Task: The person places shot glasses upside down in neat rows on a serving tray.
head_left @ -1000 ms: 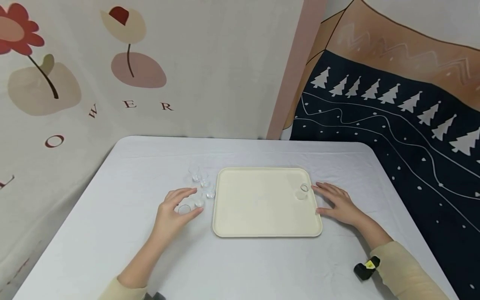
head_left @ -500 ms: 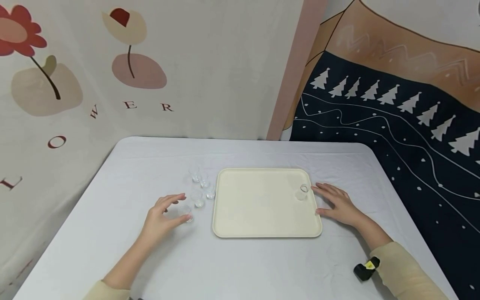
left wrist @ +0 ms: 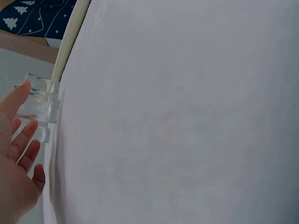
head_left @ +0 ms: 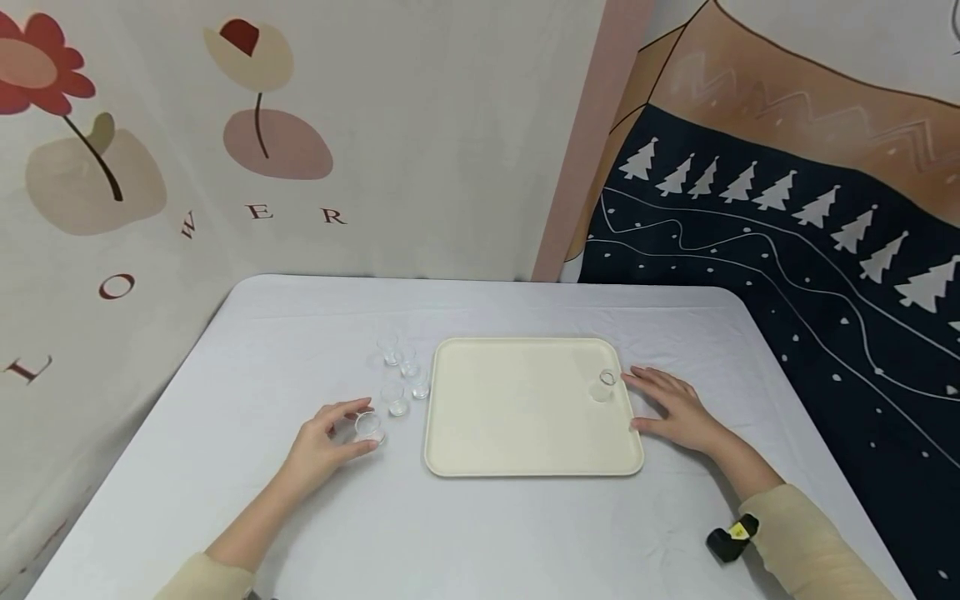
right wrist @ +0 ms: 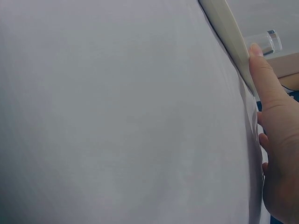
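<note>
In the head view my left hand holds a small clear shot glass between thumb and fingertips, low over the table left of the tray. The left wrist view shows my thumb overlapping a clear glass, with thick-based glasses behind. Several more clear shot glasses cluster between this hand and the cream tray. Another clear shot glass stands bottom up near the tray's right edge. Fingers straight and spread, my right hand rests against that edge; its thumb lies at the rim.
A white cloth covers the table. Behind it hang a pale flower-print curtain and a dark cloth with white trees. A black wrist device with a yellow label sits at the right sleeve.
My left hand has moved back and left, and its thumb and fingers have closed in around the nearest shot glass. The right hand has stayed at the tray edge.
</note>
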